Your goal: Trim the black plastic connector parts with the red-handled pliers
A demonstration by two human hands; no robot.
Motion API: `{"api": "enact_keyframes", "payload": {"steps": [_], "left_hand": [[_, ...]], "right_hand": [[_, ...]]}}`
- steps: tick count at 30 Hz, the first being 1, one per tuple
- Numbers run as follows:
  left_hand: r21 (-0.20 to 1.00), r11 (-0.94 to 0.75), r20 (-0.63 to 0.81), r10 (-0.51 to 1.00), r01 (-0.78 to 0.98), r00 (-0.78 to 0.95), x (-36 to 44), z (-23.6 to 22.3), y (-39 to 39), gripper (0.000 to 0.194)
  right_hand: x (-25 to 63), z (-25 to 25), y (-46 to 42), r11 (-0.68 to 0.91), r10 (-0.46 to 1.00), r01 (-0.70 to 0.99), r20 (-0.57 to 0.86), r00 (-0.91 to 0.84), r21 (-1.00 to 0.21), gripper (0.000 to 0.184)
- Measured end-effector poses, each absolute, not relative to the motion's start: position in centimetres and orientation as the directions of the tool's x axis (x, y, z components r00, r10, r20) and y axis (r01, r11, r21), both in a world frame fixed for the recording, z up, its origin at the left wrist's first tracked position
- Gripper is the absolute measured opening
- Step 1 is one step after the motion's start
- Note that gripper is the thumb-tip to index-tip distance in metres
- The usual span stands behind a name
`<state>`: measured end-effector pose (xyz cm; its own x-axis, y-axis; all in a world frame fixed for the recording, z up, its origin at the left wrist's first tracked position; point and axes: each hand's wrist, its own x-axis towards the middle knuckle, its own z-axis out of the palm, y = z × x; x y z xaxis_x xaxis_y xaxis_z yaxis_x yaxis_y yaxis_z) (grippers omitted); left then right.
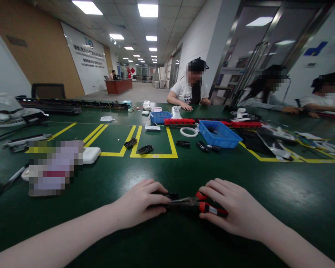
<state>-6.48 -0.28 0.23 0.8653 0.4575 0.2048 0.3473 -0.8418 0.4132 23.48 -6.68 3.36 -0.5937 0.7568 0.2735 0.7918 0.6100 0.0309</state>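
My right hand (226,203) is closed around the red and black handles of a pair of needle-nose pliers (209,208). The pliers' slim metal jaws point left, toward my left hand (145,201). Between the fingers of my left hand is a small black part (172,195), mostly hidden, and its exact kind does not show. The jaw tips reach this part close to my left fingertips; whether they grip it I cannot tell. Both hands are just above the dark green table (184,245), near its front side.
Several black plastic pieces (145,149) lie ahead near yellow tape markings. Behind them stand a blue bin (220,136), a smaller blue bin (160,117) and a white ring (188,131). A white case (91,155) lies at left. A person (188,87) sits across the table; others sit at right.
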Motion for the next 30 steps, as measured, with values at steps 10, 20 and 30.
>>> {"api": "enact_keyframes", "payload": {"steps": [10,20,30], "left_hand": [[0.415,-0.841,0.207,0.459,0.347,0.864,-6.48,0.22,-0.25,0.031],[0.416,-0.848,0.235,0.448,0.328,0.862,-6.38,-0.02,-0.06,0.028],[0.417,-0.848,0.214,0.440,0.326,0.872,-6.50,-0.14,0.15,0.028]], "right_hand": [[23.63,3.13,-6.66,0.620,0.739,0.783,0.296,-0.605,0.054,0.042],[23.84,2.96,-6.56,0.624,0.724,0.779,0.324,-0.609,0.071,0.044],[23.51,3.05,-6.48,0.624,0.720,0.778,0.336,-0.607,0.071,0.040]]}}
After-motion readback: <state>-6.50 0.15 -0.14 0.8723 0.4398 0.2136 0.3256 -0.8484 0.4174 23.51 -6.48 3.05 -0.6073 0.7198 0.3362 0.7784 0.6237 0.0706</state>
